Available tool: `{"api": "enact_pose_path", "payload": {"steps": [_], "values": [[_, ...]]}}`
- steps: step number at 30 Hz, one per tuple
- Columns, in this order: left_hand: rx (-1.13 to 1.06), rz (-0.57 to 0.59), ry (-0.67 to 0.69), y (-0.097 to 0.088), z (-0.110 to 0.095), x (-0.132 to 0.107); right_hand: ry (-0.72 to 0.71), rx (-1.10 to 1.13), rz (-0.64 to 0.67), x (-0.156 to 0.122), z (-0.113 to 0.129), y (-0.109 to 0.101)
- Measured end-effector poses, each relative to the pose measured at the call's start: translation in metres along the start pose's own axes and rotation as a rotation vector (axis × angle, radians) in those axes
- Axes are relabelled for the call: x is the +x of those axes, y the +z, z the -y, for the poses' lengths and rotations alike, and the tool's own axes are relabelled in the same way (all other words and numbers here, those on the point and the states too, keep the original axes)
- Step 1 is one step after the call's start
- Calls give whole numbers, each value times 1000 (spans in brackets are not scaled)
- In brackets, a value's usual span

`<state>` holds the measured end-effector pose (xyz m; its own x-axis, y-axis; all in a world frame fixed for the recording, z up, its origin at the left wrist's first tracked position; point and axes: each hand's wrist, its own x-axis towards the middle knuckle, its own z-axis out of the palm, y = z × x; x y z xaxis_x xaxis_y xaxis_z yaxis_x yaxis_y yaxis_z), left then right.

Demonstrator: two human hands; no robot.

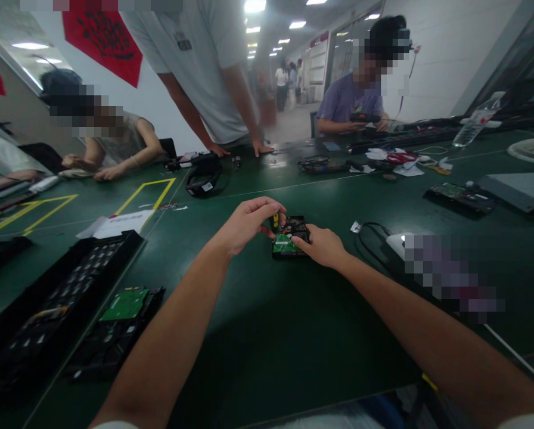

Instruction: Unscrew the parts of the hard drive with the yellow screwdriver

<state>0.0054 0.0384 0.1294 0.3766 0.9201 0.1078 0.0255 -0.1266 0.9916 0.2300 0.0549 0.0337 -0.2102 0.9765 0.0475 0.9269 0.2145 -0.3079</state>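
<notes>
Forearms (191,304) outstretched, converging; left hand (253,225) arched, fingers (267,207) curled; right hand (325,246) lower, thumb (301,243) extended

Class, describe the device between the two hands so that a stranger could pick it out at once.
Find the dark green tabletop and look to its middle. Between the wearer's left hand and right hand lies a small black device with a green circuit board. Unlike the unit at left and the unit at right, it has hands around it and a yellow-and-black tool over it.

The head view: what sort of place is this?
Probably an electronics workshop: the green table holds what looks like a hard drive and, at left, a green circuit board; a person in purple sits opposite.
</notes>
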Motion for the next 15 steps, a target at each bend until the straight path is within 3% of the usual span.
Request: {"api": "enact_pose_path", "payload": {"steps": [7,15], "values": [[-196,11,-58,3,2,1,10,-6,5,1,0,1],[-45,-83,15,-4,-1,0,3,-16,-5,2,-1,3]]}}
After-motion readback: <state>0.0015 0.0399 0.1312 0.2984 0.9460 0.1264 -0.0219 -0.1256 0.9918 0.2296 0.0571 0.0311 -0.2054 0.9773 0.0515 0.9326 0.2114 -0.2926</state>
